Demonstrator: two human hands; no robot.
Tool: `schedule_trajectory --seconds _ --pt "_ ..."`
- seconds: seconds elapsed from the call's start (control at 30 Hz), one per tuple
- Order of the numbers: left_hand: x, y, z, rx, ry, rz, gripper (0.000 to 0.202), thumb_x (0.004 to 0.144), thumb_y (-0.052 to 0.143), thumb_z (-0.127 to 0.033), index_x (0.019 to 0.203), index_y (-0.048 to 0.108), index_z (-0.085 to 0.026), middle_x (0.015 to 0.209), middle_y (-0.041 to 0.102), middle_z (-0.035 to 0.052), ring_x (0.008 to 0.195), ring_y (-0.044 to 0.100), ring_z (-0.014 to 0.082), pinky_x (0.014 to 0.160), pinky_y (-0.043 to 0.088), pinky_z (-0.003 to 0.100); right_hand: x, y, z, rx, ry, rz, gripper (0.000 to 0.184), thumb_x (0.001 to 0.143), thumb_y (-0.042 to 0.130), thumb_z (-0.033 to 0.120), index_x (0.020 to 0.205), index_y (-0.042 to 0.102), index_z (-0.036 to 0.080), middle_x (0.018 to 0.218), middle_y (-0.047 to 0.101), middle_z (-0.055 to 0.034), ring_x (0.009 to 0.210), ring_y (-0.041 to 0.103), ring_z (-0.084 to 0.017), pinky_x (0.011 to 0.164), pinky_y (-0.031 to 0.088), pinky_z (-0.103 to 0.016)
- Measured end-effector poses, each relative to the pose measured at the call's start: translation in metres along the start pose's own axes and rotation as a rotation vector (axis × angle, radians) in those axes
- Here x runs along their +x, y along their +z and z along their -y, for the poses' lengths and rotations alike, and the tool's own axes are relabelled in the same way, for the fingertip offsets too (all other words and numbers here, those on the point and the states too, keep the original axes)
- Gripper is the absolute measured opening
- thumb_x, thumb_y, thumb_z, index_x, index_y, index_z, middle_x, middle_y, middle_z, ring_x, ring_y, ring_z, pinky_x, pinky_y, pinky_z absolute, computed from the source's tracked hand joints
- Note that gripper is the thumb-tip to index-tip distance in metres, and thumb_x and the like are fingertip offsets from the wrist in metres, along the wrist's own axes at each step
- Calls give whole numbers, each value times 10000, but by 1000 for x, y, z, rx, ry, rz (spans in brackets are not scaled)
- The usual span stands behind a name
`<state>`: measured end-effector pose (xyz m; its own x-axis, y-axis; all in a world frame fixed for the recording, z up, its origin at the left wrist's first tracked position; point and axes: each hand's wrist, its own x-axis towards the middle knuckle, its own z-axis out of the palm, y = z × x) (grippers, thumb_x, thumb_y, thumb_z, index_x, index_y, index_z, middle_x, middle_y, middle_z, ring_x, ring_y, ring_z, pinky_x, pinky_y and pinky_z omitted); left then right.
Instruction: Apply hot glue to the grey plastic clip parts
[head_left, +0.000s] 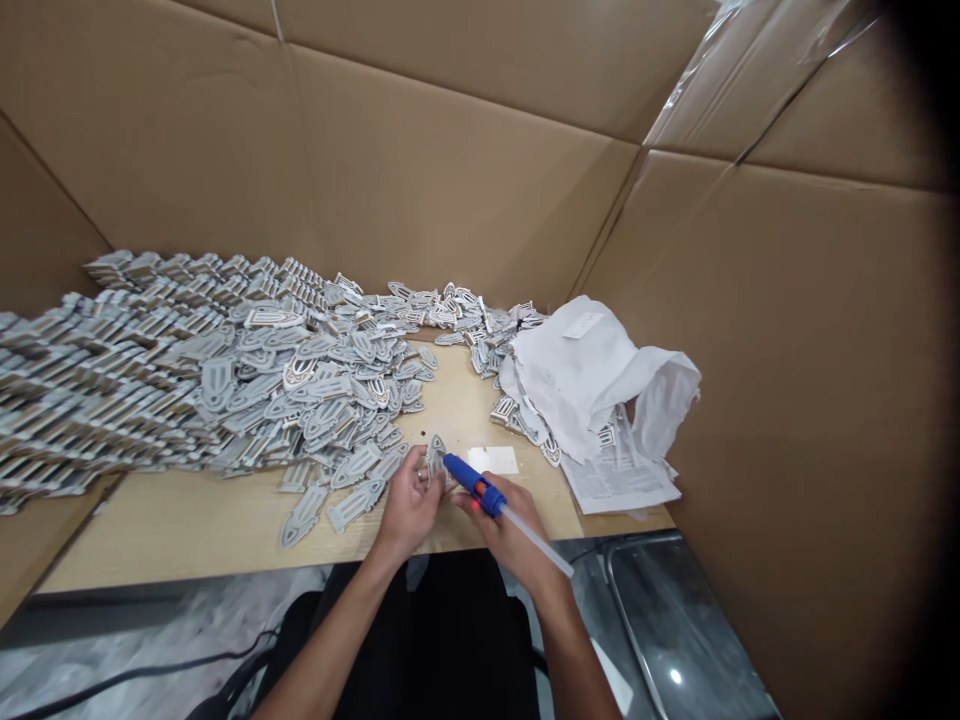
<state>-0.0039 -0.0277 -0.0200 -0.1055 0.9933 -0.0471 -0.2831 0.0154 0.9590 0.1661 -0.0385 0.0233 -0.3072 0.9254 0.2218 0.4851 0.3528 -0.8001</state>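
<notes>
My left hand (411, 503) is closed on a small grey arch-shaped piece (436, 455), held upright just above the table's front part. In my right hand (514, 525) is a blue glue gun (474, 482), with a white glue stick (536, 540) poking out of its back end and a red light glowing near the fingers. The gun's nozzle points at the grey piece, close to it; whether they touch I cannot tell. A white card (493, 460) lies on the table right behind the gun.
Loose grey pieces (322, 390) lie heaped left of my hands, beside stacked rows (97, 390) of them. Crumpled white paper (577, 370) covers more pieces at the right. Cardboard walls (450, 150) enclose the wooden table (202, 525). A cable (150, 668) runs below at the left.
</notes>
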Motion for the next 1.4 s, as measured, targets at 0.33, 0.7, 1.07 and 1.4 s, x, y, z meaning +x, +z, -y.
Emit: schedule_trajectory --seconds 0.33,0.7,1.07,1.4 --pt "-5 6 0 42 32 -72 482 827 794 -543 1054 501 -235 799 718 11 667 694 186 721 572 308 -7 12 26 -377 23 -267 145 1041 563 329 978 641 225 915 667 -64 700 638 -220 628 447 -321" --pt "-1 1 -1 33 107 -100 408 832 804 -501 751 553 -189 683 542 -23 661 534 127 634 428 221 -18 -19 4 151 223 -256 392 964 654 539 749 628 213 642 636 -21 557 585 -171 571 468 -292" --pt "-4 4 -11 52 99 -26 408 862 765 -500 749 520 -195 671 484 -33 617 461 112 592 386 219 -17 -3 -9 264 199 -67 322 894 773 481 829 624 203 642 626 16 546 615 -158 575 486 -257" --pt "-2 2 -7 59 94 -18 389 878 748 -488 759 521 -196 680 478 -26 623 452 114 589 383 228 -13 2 -17 157 196 -80 311 901 760 488 858 671 193 643 616 9 567 577 -159 582 468 -262"
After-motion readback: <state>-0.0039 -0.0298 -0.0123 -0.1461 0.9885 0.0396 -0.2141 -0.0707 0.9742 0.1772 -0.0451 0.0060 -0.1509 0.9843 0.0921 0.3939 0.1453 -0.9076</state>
